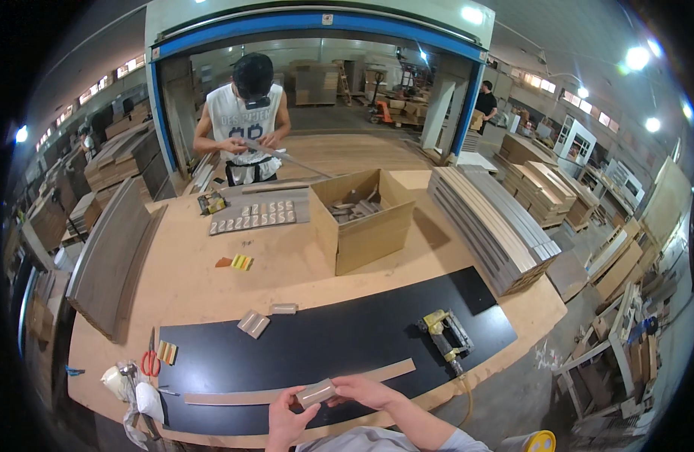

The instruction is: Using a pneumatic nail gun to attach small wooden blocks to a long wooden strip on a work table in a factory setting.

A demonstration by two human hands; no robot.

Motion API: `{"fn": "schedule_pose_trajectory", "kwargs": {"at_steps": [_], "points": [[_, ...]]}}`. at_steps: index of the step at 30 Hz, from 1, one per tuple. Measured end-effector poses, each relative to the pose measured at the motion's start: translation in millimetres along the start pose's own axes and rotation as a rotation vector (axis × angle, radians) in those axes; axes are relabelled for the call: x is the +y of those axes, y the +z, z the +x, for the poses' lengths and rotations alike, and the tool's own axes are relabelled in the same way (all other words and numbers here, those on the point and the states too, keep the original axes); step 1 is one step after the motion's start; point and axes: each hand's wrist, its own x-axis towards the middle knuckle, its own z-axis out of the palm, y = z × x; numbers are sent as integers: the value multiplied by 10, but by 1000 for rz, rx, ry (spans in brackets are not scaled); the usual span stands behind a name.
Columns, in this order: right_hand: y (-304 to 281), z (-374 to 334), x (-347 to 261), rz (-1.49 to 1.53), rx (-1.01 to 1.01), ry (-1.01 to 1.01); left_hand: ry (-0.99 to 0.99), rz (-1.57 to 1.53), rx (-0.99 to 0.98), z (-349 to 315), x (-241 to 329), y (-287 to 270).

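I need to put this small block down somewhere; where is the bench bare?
Bare black panel lies between the two small blocks and the nail gun. Bare wood lies left of the cardboard box. It is crowded by the scissors and stacked boards.

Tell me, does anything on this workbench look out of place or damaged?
Nothing stands out. Both hands, left hand and right hand, hold a small grey block over a thin wooden strip; the nail gun lies flat on the black panel.
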Motion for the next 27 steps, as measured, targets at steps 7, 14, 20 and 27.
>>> {"fn": "schedule_pose_trajectory", "kwargs": {"at_steps": [7,14,20,27], "points": [[287,35,-21,93,67,-27,-53,-342,21,37,-158,1],[225,75,162,400,17,-93,-67,-330,-48,-17,-130,-151],[308,128,342,108,275,-5,-26,-88,-132,-93,-193,-341],[390,191,396,-114,361,50,-22,76,-215,-179,-91,-499]]}}
